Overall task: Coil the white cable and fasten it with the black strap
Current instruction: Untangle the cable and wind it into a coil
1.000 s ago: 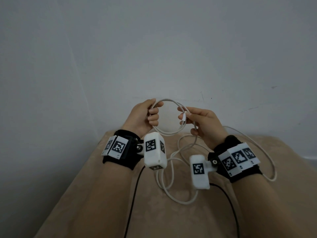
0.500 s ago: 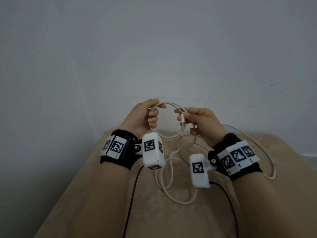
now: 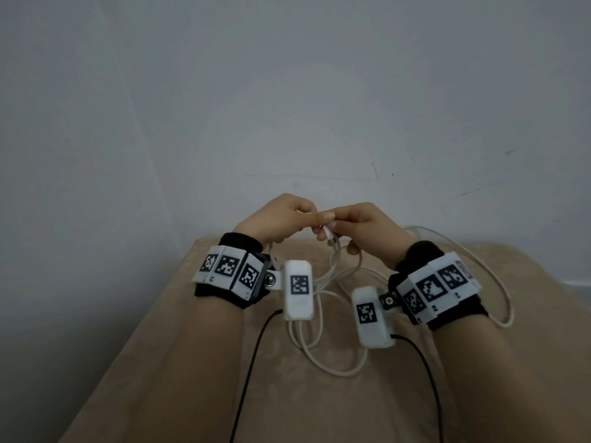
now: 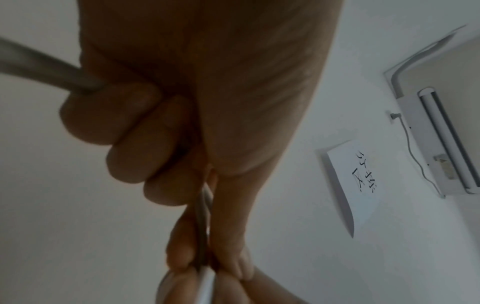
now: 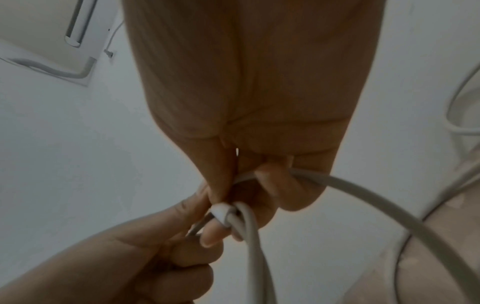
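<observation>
The white cable (image 3: 332,369) lies in loose loops on the beige surface and rises into both hands. My left hand (image 3: 281,219) has its fingers curled round cable strands (image 4: 203,207). My right hand (image 3: 361,225) pinches the cable's white plug end (image 3: 329,233) and a strand beside it (image 5: 250,230). The two hands meet fingertip to fingertip above the far edge of the surface. A long cable loop (image 3: 499,282) trails out past my right wrist. No black strap shows in any view.
The beige padded surface (image 3: 319,410) fills the lower part of the head view, against a grey wall (image 3: 287,91). Black leads (image 3: 252,362) run back from the wrist cameras along my forearms. A paper sign (image 4: 353,185) and a wall-mounted air conditioner (image 4: 441,144) hang high up.
The hands have come together and dropped a little. The round loop held open between them has collapsed into the grip. The plug end now sits between the touching fingertips.
</observation>
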Demonstrator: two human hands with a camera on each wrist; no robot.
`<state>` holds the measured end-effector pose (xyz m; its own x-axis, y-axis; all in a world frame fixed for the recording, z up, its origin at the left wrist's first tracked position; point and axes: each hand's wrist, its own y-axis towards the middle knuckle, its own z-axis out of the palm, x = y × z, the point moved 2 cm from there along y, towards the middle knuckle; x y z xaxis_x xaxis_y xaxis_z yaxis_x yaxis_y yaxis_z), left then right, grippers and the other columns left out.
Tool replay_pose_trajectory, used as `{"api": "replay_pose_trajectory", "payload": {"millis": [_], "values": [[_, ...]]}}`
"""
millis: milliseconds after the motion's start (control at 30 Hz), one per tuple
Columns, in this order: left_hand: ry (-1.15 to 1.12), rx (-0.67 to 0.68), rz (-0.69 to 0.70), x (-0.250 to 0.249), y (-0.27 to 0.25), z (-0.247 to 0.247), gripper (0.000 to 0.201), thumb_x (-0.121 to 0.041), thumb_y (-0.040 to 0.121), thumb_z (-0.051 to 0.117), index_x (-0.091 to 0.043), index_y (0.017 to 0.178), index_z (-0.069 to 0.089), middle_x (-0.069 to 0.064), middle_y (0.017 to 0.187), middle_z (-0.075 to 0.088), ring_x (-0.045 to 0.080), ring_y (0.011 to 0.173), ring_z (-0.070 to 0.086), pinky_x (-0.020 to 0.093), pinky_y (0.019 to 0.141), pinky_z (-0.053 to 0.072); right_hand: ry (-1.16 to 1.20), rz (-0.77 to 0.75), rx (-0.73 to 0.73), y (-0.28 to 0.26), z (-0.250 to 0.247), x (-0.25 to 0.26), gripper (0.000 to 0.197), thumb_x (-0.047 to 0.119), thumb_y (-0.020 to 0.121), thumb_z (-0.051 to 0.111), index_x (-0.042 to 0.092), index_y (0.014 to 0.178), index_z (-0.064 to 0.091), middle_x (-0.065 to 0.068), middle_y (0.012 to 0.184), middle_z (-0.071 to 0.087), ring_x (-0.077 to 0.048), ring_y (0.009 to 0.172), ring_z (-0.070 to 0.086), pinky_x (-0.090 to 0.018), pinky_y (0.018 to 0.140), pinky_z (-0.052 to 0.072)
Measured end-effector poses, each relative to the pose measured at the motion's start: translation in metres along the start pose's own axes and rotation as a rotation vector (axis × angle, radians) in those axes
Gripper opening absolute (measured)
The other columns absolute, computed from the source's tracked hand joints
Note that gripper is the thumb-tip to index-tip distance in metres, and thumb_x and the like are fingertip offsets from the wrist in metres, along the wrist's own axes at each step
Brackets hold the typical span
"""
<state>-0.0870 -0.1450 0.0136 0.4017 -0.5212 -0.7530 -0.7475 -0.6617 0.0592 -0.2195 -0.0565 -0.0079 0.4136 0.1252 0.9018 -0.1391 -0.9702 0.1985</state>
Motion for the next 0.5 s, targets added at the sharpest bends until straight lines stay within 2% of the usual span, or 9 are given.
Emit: {"api": "replay_pose_trajectory", "payload": {"millis": [100, 233, 333, 433, 500], "values": [[-0.065, -0.026, 0.041, -0.001, 0.000, 0.000, 0.036, -0.042, 0.088, 0.061, -0.010, 0.076, 0.067, -0.012, 0.061, 0.060, -0.003, 0.038, 0.040, 0.018, 0.045, 0.025, 0.041, -0.019, 0.002, 0.001, 0.000, 0.000, 0.025, 0.007, 0.097, 0.046, 0.014, 0.096, 0.070, 0.005, 0.080, 0.069, -0.004, 0.065, 0.055, -0.015, 0.048, 0.038], [-0.131, -0.123, 0.077, -0.003, -0.001, -0.002, 0.032, -0.033, 0.091, 0.061, -0.006, 0.075, 0.061, -0.019, 0.038, 0.046, -0.007, 0.035, 0.040, 0.009, 0.038, 0.026, 0.112, -0.027, -0.025, 0.001, -0.001, 0.000, 0.018, 0.014, 0.096, 0.052, 0.018, 0.101, 0.070, 0.005, 0.080, 0.072, -0.004, 0.065, 0.059, -0.016, 0.050, 0.040], [-0.170, -0.201, 0.095, -0.005, -0.001, -0.005, 0.030, -0.030, 0.092, 0.061, -0.008, 0.071, 0.058, -0.019, 0.033, 0.040, -0.007, 0.035, 0.039, 0.006, 0.037, 0.024, 0.140, -0.002, -0.029, 0.001, -0.002, -0.005, 0.015, 0.014, 0.092, 0.059, 0.017, 0.104, 0.068, 0.000, 0.077, 0.073, -0.006, 0.064, 0.061, -0.018, 0.051, 0.040], [-0.232, -0.276, 0.089, -0.002, -0.001, -0.009, 0.031, -0.032, 0.090, 0.062, -0.012, 0.067, 0.057, -0.016, 0.033, 0.035, 0.000, 0.034, 0.034, 0.010, 0.037, 0.024, 0.169, 0.015, -0.063, 0.001, -0.002, -0.010, 0.014, 0.017, 0.091, 0.061, 0.009, 0.098, 0.070, 0.002, 0.072, 0.071, -0.006, 0.064, 0.061, -0.019, 0.054, 0.043], [-0.273, -0.293, 0.085, 0.001, 0.001, -0.010, 0.032, -0.036, 0.089, 0.063, -0.013, 0.066, 0.059, -0.015, 0.036, 0.031, 0.003, 0.035, 0.026, 0.017, 0.038, 0.021, 0.207, 0.010, -0.092, 0.002, -0.003, -0.010, 0.014, 0.020, 0.092, 0.060, 0.011, 0.091, 0.072, 0.002, 0.071, 0.069, -0.007, 0.065, 0.061, -0.018, 0.056, 0.045]]}}
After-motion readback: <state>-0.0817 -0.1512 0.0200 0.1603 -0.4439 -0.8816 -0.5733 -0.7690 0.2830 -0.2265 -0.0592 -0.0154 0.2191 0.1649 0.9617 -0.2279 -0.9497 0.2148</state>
